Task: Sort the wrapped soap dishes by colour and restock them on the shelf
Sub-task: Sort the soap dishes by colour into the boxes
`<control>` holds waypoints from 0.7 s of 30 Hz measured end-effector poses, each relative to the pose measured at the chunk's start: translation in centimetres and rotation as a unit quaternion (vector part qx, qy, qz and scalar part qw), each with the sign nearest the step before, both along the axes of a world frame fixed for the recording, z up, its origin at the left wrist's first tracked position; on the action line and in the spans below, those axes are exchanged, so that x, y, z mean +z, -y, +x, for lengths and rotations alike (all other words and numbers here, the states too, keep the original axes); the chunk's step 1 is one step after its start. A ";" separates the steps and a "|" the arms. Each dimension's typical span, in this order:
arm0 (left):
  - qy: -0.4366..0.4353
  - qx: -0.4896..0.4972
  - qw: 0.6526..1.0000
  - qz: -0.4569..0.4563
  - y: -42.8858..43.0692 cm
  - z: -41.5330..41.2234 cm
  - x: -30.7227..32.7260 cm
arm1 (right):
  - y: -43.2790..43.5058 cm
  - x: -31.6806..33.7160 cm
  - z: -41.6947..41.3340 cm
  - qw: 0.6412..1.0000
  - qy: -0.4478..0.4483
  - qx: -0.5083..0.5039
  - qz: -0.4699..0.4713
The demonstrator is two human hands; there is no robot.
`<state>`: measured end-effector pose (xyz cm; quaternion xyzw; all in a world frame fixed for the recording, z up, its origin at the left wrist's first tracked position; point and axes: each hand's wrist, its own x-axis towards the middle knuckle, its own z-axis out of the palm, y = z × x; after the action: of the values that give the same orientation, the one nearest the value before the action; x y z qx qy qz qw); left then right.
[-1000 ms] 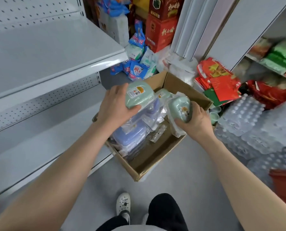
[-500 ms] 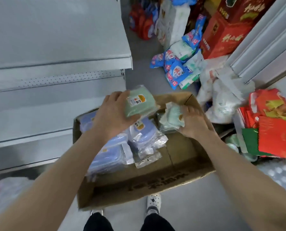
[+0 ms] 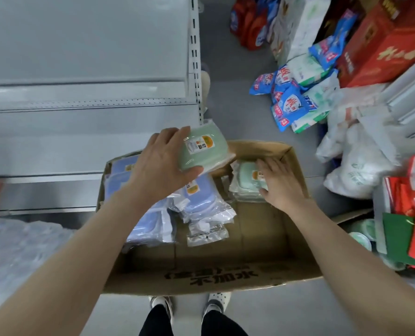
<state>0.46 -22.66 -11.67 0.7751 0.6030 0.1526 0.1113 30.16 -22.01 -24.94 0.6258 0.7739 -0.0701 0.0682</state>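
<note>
My left hand (image 3: 160, 163) grips a green wrapped soap dish (image 3: 205, 147) with an orange label, held above the far left of an open cardboard box (image 3: 201, 280). My right hand (image 3: 280, 183) lies on another green wrapped soap dish (image 3: 246, 175) in the box's far right corner, fingers curled over its right side. Several blue wrapped soap dishes (image 3: 196, 202) lie in the left and middle of the box. The grey metal shelf (image 3: 80, 44) stands to the left.
Blue and white packets (image 3: 289, 103), red cartons (image 3: 383, 47) and white plastic bags (image 3: 356, 161) crowd the floor at the right. Red and green packages (image 3: 414, 214) lie at the right edge. Shrink-wrapped bottles (image 3: 12, 243) sit at lower left. My feet (image 3: 189, 304) stand behind the box.
The view has swung down over the box. My right hand has lowered its green dish into the box's far right corner. My left hand still holds its green dish.
</note>
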 end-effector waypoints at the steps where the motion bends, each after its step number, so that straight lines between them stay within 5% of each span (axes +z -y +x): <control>1: 0.001 -0.010 1.000 0.002 -0.3 1.0 0.1 | 0.7 0.5 0.6 0.999 -0.021 -0.013 0.033; 5: -0.003 -0.100 0.995 0.004 -1.2 7.2 -0.7 | 3.5 1.3 4.1 0.980 -0.082 -0.115 0.138; 8: -0.083 -0.165 0.982 -0.037 -1.3 12.5 -3.5 | 5.1 0.8 6.7 0.979 -0.084 -0.139 0.125; 12: -0.130 -0.184 0.970 -0.095 -2.0 16.3 -8.8 | 6.0 0.5 8.3 0.987 -0.067 -0.122 0.075; 21: -0.136 -0.167 0.969 -0.118 -3.6 16.7 -12.3 | 4.6 1.0 8.0 0.988 -0.070 -0.056 0.129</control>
<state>17.18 -19.07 -23.94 0.8598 0.4880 -0.0472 0.1425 38.14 -26.57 -23.95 0.6653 0.7430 -0.0168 -0.0713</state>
